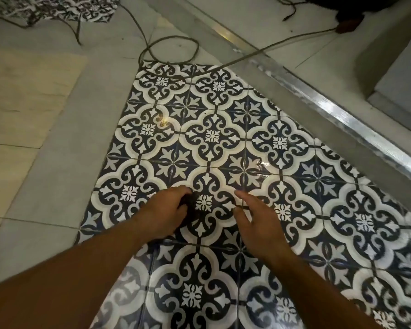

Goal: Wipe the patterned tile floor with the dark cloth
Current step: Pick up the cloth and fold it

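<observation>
Blue-and-white patterned tile floor bordered by plain grey tiles, with a metal threshold strip at its right edge and a looped cord beyond.
The left hand curls tightly round the dark cloth, bunched against the tile mid-floor; the right hand lies just beside it, fingers spread straight, holding nothing.

No text, label, brand, number or sign can be read anywhere; the patterned tile floor ahead of the hands bears only floral ornament.
</observation>
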`<state>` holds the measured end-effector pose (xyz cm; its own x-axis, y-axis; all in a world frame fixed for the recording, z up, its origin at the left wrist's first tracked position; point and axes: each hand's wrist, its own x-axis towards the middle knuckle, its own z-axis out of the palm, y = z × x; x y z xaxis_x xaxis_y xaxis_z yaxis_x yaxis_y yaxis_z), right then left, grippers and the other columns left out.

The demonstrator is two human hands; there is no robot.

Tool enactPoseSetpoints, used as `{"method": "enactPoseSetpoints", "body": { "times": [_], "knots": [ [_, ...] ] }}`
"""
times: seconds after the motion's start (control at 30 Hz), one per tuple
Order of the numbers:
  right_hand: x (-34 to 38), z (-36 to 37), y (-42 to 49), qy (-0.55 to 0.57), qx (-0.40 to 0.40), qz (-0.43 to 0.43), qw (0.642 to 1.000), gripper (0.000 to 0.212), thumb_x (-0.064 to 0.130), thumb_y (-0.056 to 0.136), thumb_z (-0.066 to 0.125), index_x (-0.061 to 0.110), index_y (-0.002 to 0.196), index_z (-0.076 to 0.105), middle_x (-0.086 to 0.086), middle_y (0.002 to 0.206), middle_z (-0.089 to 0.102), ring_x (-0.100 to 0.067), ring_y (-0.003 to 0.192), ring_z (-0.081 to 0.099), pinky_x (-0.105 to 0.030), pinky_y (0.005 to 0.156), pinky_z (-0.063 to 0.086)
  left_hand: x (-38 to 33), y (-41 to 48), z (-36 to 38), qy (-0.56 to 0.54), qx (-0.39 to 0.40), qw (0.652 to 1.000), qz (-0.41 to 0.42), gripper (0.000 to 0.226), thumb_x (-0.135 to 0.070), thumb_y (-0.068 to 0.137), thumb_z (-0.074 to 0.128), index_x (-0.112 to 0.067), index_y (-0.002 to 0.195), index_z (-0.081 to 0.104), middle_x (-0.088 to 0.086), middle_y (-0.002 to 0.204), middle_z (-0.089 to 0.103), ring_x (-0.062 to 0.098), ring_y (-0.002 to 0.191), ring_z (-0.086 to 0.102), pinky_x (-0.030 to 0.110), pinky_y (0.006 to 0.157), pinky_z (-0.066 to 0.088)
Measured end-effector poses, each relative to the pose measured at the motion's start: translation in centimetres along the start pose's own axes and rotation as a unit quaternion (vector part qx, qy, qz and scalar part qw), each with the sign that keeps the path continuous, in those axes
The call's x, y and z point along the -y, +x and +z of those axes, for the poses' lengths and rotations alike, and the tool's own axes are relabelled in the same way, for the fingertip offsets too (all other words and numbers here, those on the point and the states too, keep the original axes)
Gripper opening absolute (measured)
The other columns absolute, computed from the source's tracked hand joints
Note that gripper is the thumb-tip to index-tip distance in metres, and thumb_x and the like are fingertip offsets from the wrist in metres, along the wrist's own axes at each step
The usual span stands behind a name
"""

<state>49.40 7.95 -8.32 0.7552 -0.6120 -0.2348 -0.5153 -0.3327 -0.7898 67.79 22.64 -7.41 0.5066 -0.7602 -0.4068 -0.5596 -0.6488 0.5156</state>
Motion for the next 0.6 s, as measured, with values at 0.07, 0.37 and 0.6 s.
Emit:
{"method": "enactPoseSetpoints", "body": {
  "times": [0.07, 0.37, 0.6],
  "knots": [
    [1.1, -1.0, -0.7, 0.053, 0.033, 0.028, 0.998, 0.041, 0.025, 0.099, 0.057, 0.036, 0.137, 0.052, 0.014, 0.139, 0.052, 0.001, 0.123, 0.045, -0.014, 0.101, 0.036, -1.9, -0.7, -1.5, -0.037, 0.051, 0.998, 0.021, 0.024, -0.018, 0.094, 0.057, -0.032, 0.112, 0.059, -0.012, 0.104, 0.064, 0.004, 0.092, 0.06, 0.019, 0.075, 0.048],
    [7.7, -5.3, -2.9, 0.307, 0.094, 0.146, 0.936, 0.024, 0.015, 0.097, 0.06, 0.026, 0.116, 0.067, 0.005, 0.101, 0.073, -0.011, 0.099, 0.068, -0.045, 0.089, 0.056, -8.3, -3.5, -8.2, -0.303, 0.194, 0.93, 0.071, 0.025, -0.01, 0.095, 0.058, -0.029, 0.106, 0.07, -0.002, 0.103, 0.073, 0.015, 0.097, 0.07, 0.026, 0.078, 0.055],
    [9.5, -6.6, -4.5, 0.343, -0.021, 0.159, 0.926, 0.012, 0.012, 0.098, 0.059, 0.009, 0.102, 0.069, -0.012, 0.095, 0.074, -0.023, 0.087, 0.073, -0.032, 0.068, 0.059, -9.9, -3.1, -6.2, -0.372, 0.096, 0.922, 0.049, 0.022, -0.014, 0.095, 0.06, -0.03, 0.108, 0.068, 0.001, 0.104, 0.072, 0.017, 0.092, 0.072, 0.031, 0.075, 0.059]
  ]
}}
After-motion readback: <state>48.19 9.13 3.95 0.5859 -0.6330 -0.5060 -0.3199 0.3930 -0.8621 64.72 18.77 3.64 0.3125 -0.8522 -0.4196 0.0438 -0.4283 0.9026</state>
